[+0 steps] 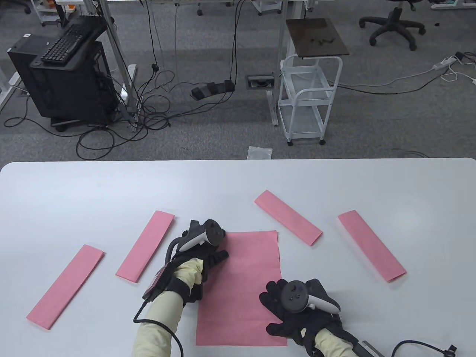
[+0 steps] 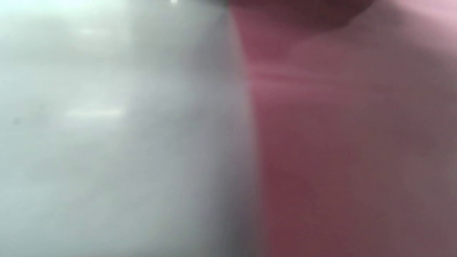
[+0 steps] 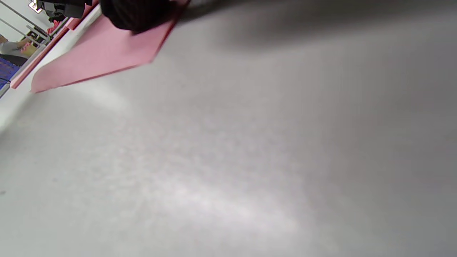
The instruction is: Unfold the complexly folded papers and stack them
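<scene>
An unfolded pink sheet (image 1: 241,286) lies flat on the white table (image 1: 111,189) in front of me. My left hand (image 1: 208,260) rests on the sheet's left edge, fingers spread flat. My right hand (image 1: 277,303) lies flat on the sheet's lower right part, fingers spread. Several folded pink strips lie around: one at far left (image 1: 65,286), one left of centre (image 1: 145,246), one behind the sheet (image 1: 288,217), one at right (image 1: 371,250). The left wrist view shows blurred pink paper (image 2: 350,142) beside table. The right wrist view shows a pink sheet corner (image 3: 103,53) under a black fingertip (image 3: 135,14).
The table's far edge (image 1: 238,160) runs across the middle of the table view. Beyond it on the floor stand a white wire cart (image 1: 308,96), a black computer stand (image 1: 63,70) and loose cables.
</scene>
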`<action>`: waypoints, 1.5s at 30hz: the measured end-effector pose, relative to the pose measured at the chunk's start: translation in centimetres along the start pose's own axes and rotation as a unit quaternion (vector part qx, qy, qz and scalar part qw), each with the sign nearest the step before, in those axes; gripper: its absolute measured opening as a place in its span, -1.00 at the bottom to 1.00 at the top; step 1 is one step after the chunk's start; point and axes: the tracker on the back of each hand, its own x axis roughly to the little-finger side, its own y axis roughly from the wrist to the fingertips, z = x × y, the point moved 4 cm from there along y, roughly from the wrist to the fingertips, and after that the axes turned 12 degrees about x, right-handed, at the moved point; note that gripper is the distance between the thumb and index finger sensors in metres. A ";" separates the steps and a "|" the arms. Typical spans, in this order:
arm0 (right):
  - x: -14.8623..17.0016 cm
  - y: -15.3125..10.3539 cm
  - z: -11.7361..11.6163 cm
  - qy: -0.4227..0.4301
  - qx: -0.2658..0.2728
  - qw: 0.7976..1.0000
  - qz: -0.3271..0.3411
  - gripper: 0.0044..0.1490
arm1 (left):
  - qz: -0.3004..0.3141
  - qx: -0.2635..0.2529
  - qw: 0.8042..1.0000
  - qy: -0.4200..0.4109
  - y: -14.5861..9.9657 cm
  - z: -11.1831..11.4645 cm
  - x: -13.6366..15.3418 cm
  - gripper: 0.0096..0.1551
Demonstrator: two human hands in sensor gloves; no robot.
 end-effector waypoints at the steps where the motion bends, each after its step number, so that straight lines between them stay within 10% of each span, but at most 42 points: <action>1: -0.1 0.0 0.1 0.001 0.005 1.000 0.003 -0.10 | 0.004 -0.002 1.000 -0.006 -0.2 -0.1 -0.1 -0.20; 11: 1.9 -1.6 7.4 0.075 0.143 0.987 -0.015 -0.11 | 0.137 -0.099 0.984 -0.053 -7.8 0.3 -2.2 -0.16; 22: 13.5 -2.0 17.7 0.010 0.232 0.931 -0.282 -0.01 | 0.161 -0.128 0.976 -0.077 -15.5 7.3 -2.2 -0.14; 33: 22.1 -0.8 16.4 0.071 0.171 0.874 -0.450 0.13 | 0.153 -0.173 0.966 -0.115 -16.4 9.2 -0.9 -0.14; 45: 22.3 -1.0 17.7 0.064 0.214 0.866 -0.448 -0.28 | 0.149 -0.162 0.970 -0.105 -16.0 10.0 -0.9 -0.16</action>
